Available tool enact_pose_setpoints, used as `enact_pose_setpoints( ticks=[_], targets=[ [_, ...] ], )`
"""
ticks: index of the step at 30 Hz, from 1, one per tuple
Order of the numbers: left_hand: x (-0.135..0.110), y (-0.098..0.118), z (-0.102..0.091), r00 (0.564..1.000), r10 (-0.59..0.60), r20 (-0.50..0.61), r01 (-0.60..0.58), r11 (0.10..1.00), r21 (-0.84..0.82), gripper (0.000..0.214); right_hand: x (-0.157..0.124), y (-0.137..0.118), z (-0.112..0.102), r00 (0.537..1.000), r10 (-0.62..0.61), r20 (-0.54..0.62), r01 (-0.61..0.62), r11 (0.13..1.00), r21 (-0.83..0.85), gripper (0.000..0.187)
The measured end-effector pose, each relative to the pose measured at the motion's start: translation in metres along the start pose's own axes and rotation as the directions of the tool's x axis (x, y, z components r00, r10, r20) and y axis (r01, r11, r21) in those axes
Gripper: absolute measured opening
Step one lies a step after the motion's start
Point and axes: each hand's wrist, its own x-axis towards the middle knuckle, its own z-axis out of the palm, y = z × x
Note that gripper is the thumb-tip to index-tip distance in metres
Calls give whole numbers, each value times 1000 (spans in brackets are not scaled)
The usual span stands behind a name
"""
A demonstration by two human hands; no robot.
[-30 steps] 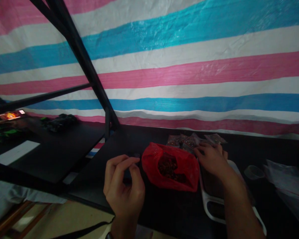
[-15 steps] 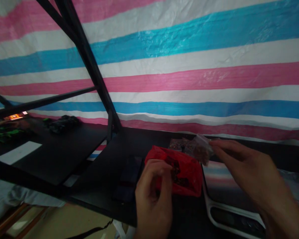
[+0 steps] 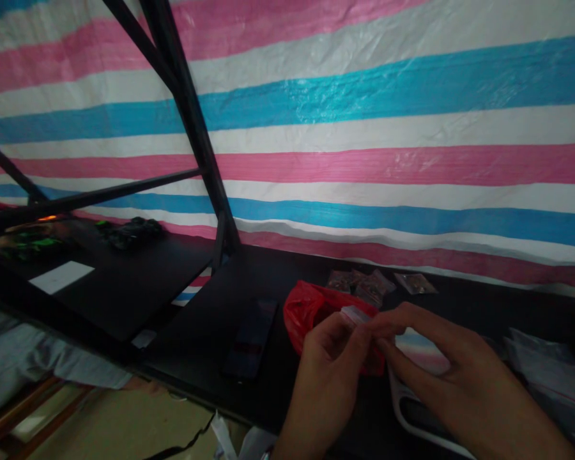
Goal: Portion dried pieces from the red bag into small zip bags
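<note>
My left hand [image 3: 333, 358] and my right hand [image 3: 441, 358] meet low in the middle, both pinching a small clear plastic packet [image 3: 357, 314] between fingertips. Right behind the packet lies an open red plastic bag [image 3: 311, 310] with dark contents, on a black table [image 3: 249, 281]. Several small filled clear packets [image 3: 364, 282] lie in a row behind the red bag, one more [image 3: 414, 283] to their right. Under my right hand sits a white-framed scale [image 3: 414, 358] with a shiny top.
A dark phone [image 3: 250, 338] lies flat left of the red bag. Empty clear bags [image 3: 546, 364] are piled at the right. A black metal frame [image 3: 191, 121] rises at the left, beside a second black table [image 3: 124, 281] with a white sheet [image 3: 61, 276]. A striped tarp [image 3: 364, 128] hangs behind.
My right hand lifted a small packet from the row and brought it down toward me. My left hand left the phone on the table and moved right to pinch the packet too.
</note>
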Motion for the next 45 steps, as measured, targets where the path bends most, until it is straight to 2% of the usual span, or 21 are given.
enact_pose_setpoints(
  ticks=[3, 8, 16, 20, 22, 26, 29, 32, 34, 37, 39, 41, 43, 44, 45],
  targets=[
    [2, -1, 1, 999, 33, 27, -34, 999, 15, 24, -1, 4, -5, 1000, 1, -12, -1, 1000, -2, 15],
    [6, -5, 3, 999, 36, -27, -32, 992, 126, 21, -2, 15, -1, 998, 28, -49, -28, 1000, -13, 16],
    [11, -7, -4, 998, 61, -21, -53, 961, 272, 20, 1, 23, 3, 980, 180, 85, -186, 981, 59, 16],
    [12, -9, -9, 998, 58, 12, -58, 914, 400, 16, 1, 33, 3, 973, 180, 142, -178, 984, -25, 21],
    [11, -9, -10, 998, 59, 30, -66, 885, 461, 16, 1, 38, 3, 978, 168, 121, -159, 984, -85, 20],
    [6, -4, -10, 994, 110, 21, -101, 798, 594, 22, 3, 43, 4, 987, 159, -41, -163, 977, -139, 20],
    [5, -2, -10, 976, 218, -8, -166, 765, 622, 22, 6, 44, 8, 987, 162, -20, -162, 987, -11, 22],
    [8, -2, -11, 956, 290, -46, -218, 807, 548, 22, 8, 47, 17, 973, 231, -14, -227, 964, 137, 27],
    [11, -3, -13, 957, 286, -50, -227, 844, 486, 21, 11, 52, 26, 955, 297, -11, -287, 929, 234, 39],
    [13, -2, -21, 974, 227, 8, -205, 859, 469, 22, 17, 58, 43, 929, 367, 44, -349, 832, 431, 55],
    [14, -1, -28, 968, 247, 40, -222, 775, 592, 22, 23, 60, 52, 914, 405, 25, -355, 768, 533, 61],
    [15, -2, -37, 930, 365, 31, -242, 550, 799, 17, 28, 63, 59, 897, 438, -56, -331, 750, 573, 61],
    [17, -6, -48, 868, 496, -11, -142, 270, 952, 12, 32, 67, 65, 876, 456, -157, -307, 778, 548, 58],
    [19, -9, -53, 846, 532, -45, -53, 167, 985, 19, 33, 69, 68, 868, 458, -192, -308, 801, 513, 56],
    [21, -12, -58, 839, 537, -86, 35, 103, 994, 28, 33, 70, 70, 865, 454, -214, -319, 827, 463, 52]
  ],
)
